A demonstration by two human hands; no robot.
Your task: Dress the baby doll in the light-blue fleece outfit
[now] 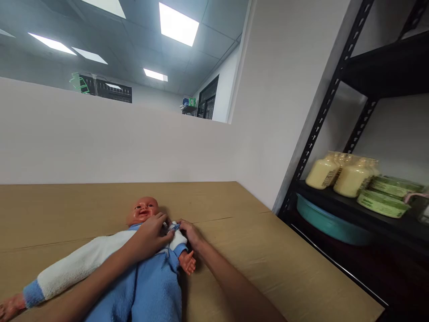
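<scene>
A baby doll (145,210) lies on its back on a cardboard-covered table (261,250), head away from me. It wears a blue and white romper (150,286). My left hand (152,232) rests on the doll's chest with fingers pinched at the romper's collar. Just under the doll's chin, my right hand (189,232) pinches the same collar from the right side. One of the doll's small hands (188,261) sticks out below my right wrist.
A white partition wall (100,143) runs behind the table. A black metal shelf rack (368,210) stands to the right, holding cream-coloured bottles (338,174), green lidded tubs (385,197) and a teal basin (328,221).
</scene>
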